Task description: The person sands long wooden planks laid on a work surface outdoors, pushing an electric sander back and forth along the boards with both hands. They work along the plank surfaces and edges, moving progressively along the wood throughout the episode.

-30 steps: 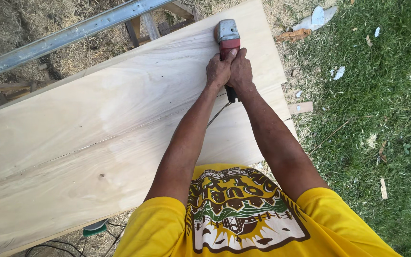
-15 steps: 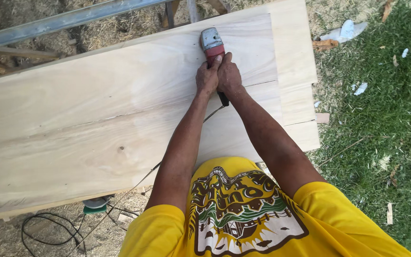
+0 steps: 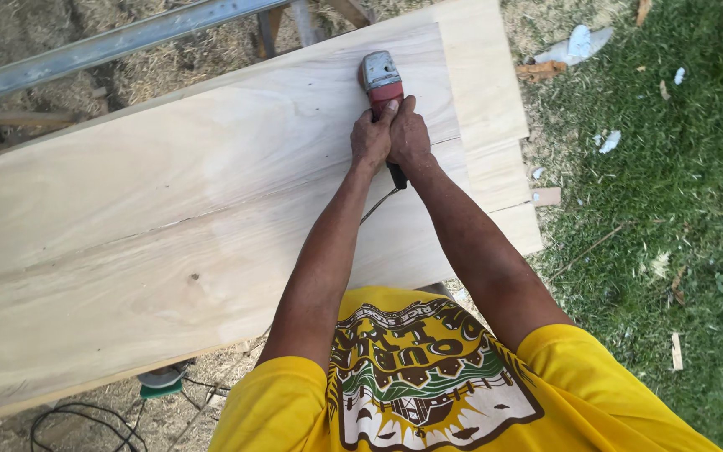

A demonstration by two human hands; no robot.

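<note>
- Counted: 1 red-grey power sander (image 3: 381,81), 2 wide pale boards (image 3: 169,218) side by side, 1 metal rail (image 3: 119,43) behind.
- Sander sat flat on far board, nr its right end.
- Left hand (image 3: 371,139) & right hand (image 3: 409,137) both wrapped tight round sander body, fingers curled, thumbs touching.
- Black cord (image 3: 376,206) trailed back betw. forearms.
</note>
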